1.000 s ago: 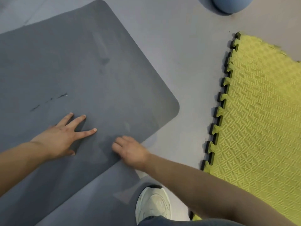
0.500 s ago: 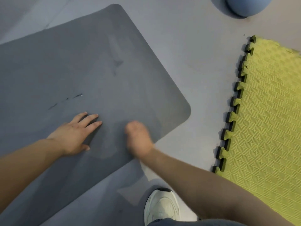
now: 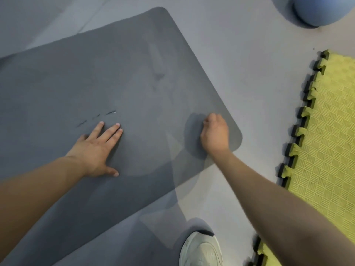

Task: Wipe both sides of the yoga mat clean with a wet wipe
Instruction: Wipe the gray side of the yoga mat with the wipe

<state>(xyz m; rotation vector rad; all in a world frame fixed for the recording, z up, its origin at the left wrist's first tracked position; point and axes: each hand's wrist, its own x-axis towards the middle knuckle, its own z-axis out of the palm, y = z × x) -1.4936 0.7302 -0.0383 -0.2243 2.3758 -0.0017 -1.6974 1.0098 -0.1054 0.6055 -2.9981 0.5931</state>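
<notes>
A dark grey yoga mat [image 3: 96,77] lies flat on the floor, with a few small tears near its middle. My left hand [image 3: 98,148] presses flat on it, fingers straight and spread. My right hand [image 3: 215,135] is curled into a fist near the mat's near right corner, knuckles up, bearing down on the surface. The wet wipe is bunched under that fist and almost entirely hidden. Faint damp patches show on the mat between and behind my hands.
A yellow interlocking foam mat [image 3: 330,143] covers the floor on the right, a short gap from the yoga mat. A blue ball [image 3: 322,8] sits at the top right. My white shoe [image 3: 201,250] stands on the grey floor just below the mat's edge.
My right hand has swept to the right and away from me, from beside my left hand to the mat's right corner. My left hand stays flat on the mat.
</notes>
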